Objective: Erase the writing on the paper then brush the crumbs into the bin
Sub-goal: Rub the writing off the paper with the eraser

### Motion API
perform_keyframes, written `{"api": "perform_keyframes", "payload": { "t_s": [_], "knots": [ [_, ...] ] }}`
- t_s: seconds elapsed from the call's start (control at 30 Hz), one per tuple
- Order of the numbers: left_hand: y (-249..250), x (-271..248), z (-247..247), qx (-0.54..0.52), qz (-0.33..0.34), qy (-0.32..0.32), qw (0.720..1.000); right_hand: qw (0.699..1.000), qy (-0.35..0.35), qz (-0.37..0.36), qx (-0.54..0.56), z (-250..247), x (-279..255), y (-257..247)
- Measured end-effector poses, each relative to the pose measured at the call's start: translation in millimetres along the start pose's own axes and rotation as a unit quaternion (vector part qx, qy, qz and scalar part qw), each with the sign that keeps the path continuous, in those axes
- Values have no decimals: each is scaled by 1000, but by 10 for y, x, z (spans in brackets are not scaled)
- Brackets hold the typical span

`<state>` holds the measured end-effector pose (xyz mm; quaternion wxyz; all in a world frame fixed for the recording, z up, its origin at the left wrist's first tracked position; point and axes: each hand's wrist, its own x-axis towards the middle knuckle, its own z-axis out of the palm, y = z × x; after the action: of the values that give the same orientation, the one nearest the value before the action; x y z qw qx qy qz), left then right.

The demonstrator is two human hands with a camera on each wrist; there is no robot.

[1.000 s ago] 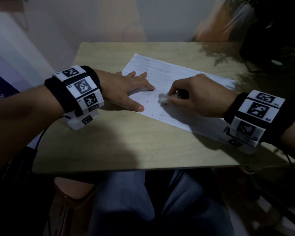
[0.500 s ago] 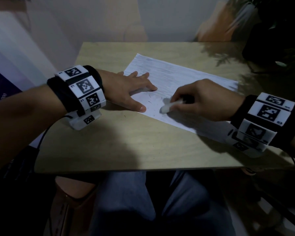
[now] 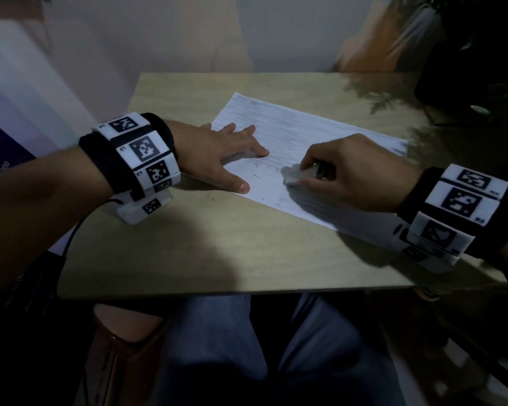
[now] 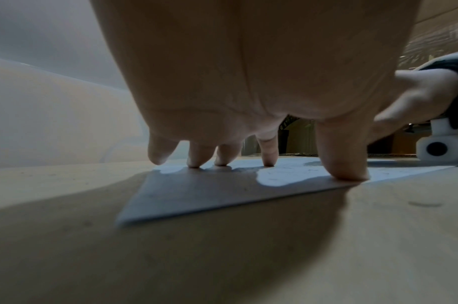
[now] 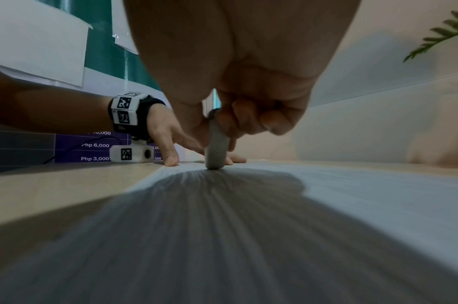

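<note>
On the wooden worktop (image 3: 217,253) we see a sheet of lined paper (image 3: 299,133) lying flat. Our left hand (image 3: 214,153) presses its near corner with fingers spread straight, while our right hand (image 3: 355,171) pinches a white eraser (image 3: 298,174) against the paper, among dark crumbs (image 3: 257,175).

Matt paper on smooth pale wood

The lined paper (image 3: 299,136) looks thin and matt; the table (image 3: 217,244) is pale, faintly sheened wood; at 3 o'clock, a dull white eraser (image 3: 294,177).
</note>
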<state>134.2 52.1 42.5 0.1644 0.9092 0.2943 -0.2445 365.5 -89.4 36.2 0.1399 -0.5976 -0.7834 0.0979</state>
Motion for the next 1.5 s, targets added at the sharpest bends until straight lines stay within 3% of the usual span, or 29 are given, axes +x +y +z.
{"api": "perform_keyframes", "payload": {
  "t_s": [0.13, 0.3, 0.47, 0.67, 0.83, 1.0, 1.1, 1.17, 1.33, 1.5],
  "knots": [
    [-1, 4, 1, 0, 2, 4, 1000, 993, -84, -12, 80, -33, -52, -76],
    [1, 4, -4, -4, 4, 0, 1000, 1000, 13, 17, -7, -6, -5, 29],
    [7, -1, -11, 0, 2, -4, 1000, 994, -78, -3, 78, -52, -58, -58],
    [6, 3, -7, -3, 2, -6, 1000, 1000, 11, 20, -5, -20, 2, 47],
    [-11, 15, -4, 3, 5, -2, 1000, 994, -77, -2, 73, -37, -43, -37],
    [-18, 21, -2, 5, 5, 1, 1000, 999, 23, 29, -16, -5, 29, 80],
    [-26, 23, 4, -1, 8, 3, 1000, 999, -29, -15, 19, 0, -36, 3],
    [-26, 22, 4, 1, 8, 3, 1000, 996, -62, -6, 66, -21, -45, -27],
    [-11, 20, -2, 5, 5, -1, 1000, 1000, 3, 10, 2, -35, -9, 21],
    [-16, 20, -14, 8, 3, -8, 1000, 995, -57, -44, 75, -5, -77, -66]
  ]
}}
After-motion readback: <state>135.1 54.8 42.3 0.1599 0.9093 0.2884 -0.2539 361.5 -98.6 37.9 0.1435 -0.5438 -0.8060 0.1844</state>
